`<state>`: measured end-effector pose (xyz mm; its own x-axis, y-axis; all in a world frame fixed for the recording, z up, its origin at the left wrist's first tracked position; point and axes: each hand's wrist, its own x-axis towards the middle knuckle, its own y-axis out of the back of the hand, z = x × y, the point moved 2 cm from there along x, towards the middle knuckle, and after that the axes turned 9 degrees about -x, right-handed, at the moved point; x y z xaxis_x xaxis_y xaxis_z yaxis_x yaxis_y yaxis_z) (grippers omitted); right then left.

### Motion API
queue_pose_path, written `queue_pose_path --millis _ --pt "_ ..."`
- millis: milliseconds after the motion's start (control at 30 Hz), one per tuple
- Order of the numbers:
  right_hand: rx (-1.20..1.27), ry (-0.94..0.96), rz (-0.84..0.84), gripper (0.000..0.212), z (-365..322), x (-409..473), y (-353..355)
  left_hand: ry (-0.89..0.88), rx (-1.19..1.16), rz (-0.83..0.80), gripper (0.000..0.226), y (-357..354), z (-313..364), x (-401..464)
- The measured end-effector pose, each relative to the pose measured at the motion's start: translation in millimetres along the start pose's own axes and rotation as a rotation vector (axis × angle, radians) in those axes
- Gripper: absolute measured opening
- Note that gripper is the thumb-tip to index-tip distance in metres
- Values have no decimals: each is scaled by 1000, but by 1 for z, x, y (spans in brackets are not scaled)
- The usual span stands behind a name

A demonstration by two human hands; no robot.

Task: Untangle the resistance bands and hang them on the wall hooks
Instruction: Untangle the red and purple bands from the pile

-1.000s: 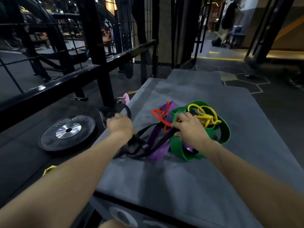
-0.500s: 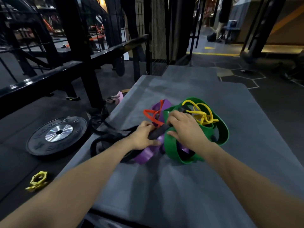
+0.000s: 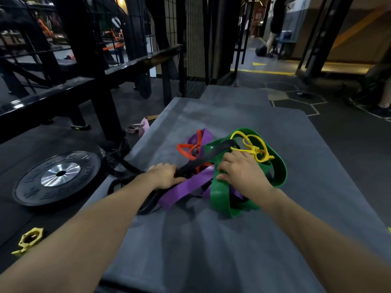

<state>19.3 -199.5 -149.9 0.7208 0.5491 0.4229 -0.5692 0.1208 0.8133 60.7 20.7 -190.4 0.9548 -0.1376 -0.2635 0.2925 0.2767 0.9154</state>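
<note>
1. Head view, surface and room: we look down on a grey padded worktop [image 3: 243, 240] in a dim gym. Dark rubber flooring surrounds it, with a black steel rack [image 3: 88, 66] to our left and a yellow floor line [image 3: 262, 71] ahead.
2. On the floor to the left lie a black weight plate [image 3: 57, 178] with a silver hub, a yellow barbell collar [image 3: 28, 241] and a small pink band [image 3: 138, 128].
3. Writing: raised lettering rings the weight plate, but we cannot read it.
4. The tangled resistance bands sit mid-worktop: a wide green band [image 3: 220, 193], a purple band [image 3: 186, 188], an orange band [image 3: 185, 150], a thin yellow band [image 3: 252, 148] and a black band [image 3: 203, 160] running diagonally across the heap and trailing off the worktop's left edge.
5. Our left hand [image 3: 166, 175] reaches in palm down, its fingers curled round the black band.
6. Our right hand [image 3: 243, 172] rests on the green band, fingers bent and slightly spread, pressing the pile; we cannot tell whether they pinch anything.
</note>
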Motion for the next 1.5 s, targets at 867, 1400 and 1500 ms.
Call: queue_pose_path --millis 867,1400,1500 --pt "35 -427 -145 53 63 -11 62 -544 -899 532 39 151 88 -82" --pt "200 -281 -341 51 69 -44 53 -108 -303 86 33 38 66 -64" --pt "352 -192 -216 50 30 -38 60 -166 -378 101 26 37 68 -69"
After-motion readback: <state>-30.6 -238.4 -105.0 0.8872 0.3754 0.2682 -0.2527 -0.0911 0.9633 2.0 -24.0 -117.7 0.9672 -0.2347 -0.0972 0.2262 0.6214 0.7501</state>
